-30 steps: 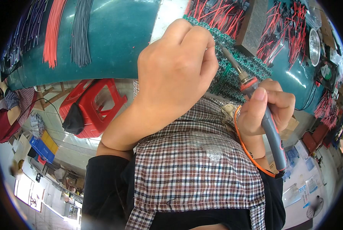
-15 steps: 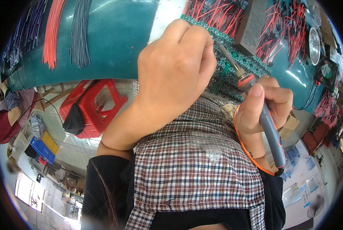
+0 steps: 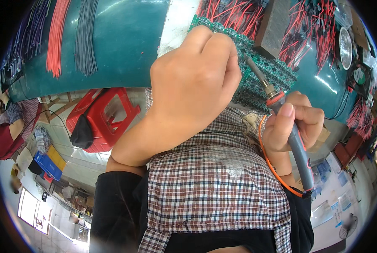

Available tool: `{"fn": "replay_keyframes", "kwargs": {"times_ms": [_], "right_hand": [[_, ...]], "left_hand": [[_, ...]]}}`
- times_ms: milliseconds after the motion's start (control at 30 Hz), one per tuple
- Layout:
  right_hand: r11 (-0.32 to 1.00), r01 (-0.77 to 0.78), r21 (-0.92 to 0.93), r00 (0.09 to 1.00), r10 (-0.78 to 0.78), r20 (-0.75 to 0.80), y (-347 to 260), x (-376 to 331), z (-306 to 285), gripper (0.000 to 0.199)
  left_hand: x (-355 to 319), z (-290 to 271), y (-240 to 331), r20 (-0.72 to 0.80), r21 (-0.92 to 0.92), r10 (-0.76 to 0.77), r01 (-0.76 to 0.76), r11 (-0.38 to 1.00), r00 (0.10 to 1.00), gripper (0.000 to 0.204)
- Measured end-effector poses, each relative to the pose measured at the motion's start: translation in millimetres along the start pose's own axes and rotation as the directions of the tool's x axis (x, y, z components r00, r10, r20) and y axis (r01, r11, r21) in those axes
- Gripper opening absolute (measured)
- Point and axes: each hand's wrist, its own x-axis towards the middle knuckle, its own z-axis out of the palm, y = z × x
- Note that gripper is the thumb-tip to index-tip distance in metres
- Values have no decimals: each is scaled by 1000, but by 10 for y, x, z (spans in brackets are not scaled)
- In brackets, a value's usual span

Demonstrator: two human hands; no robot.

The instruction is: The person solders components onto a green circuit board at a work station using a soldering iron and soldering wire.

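Note:
My right hand grips a soldering iron with a grey and red handle, its metal tip slanting up and left. That tip sits just above a group of small green circuit boards, beside my left hand's fingers. Over the left part of the boards, my left hand is closed with its back toward me. Its fingertips are turned away, so whatever they pinch is hidden. An orange cord runs down past my right wrist to the iron's rear end.
A dark metal block stands behind the boards, between piles of red and black wires. Red wires and grey wires lie in bundles on the green tabletop. A red stool and another person are at left.
The soldering iron and my right hand have shifted slightly down and right, its tip drawing away from my left fingers. My left hand has moved slightly downward, still closed.

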Motion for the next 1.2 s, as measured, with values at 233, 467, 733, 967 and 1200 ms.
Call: {"fn": "replay_keyframes", "kwargs": {"times_ms": [233,467,733,967,1200], "right_hand": [[997,45,63,999,-46,17,87,1,-38,24],[993,70,94,998,-70,1,105,5,-32,24],[995,48,86,998,-50,28,108,2,-24,25],[994,54,94,998,-56,25,127,13,-24,25],[992,48,117,999,-48,-4,115,16,0,25]], "left_hand": [[12,55,3,4,14,6,-6,1000,1000,12],[14,50,17,-19,19,14,-14,1000,1000,12],[10,60,9,-8,29,16,-16,999,1000,12],[27,70,-6,-10,44,43,-43,998,999,12],[25,109,-48,-54,43,99,-97,994,994,12]]}}
